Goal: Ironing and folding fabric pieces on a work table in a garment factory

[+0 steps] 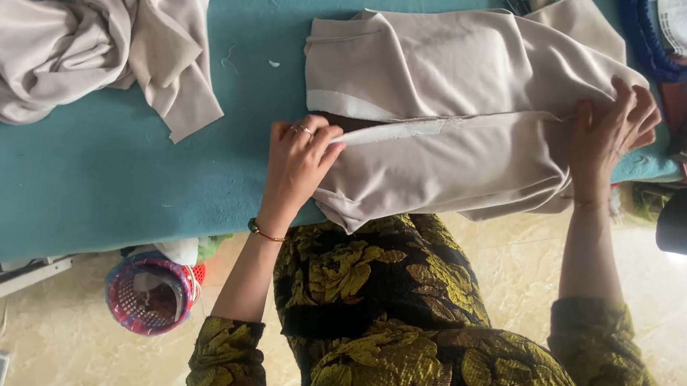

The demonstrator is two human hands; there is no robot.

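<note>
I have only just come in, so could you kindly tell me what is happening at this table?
A person in a yellow-and-black patterned top stands at a teal padded table, working a folded beige garment. The left hand pinches its white-edged fold, while the right hand presses the cloth flat at the other end. More beige fabric lies heaped at the far corner.

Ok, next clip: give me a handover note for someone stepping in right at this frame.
Left hand: pinching the white edge strip of the folded beige fabric piece.
Right hand: pressing the piece's other end flat.
The piece lies on the teal padded table; a loose beige fabric heap sits at the far left.
Done: piece folded over, edge pulled straight.
Left: whatever follows on that edge; the heap looks unhandled.
</note>
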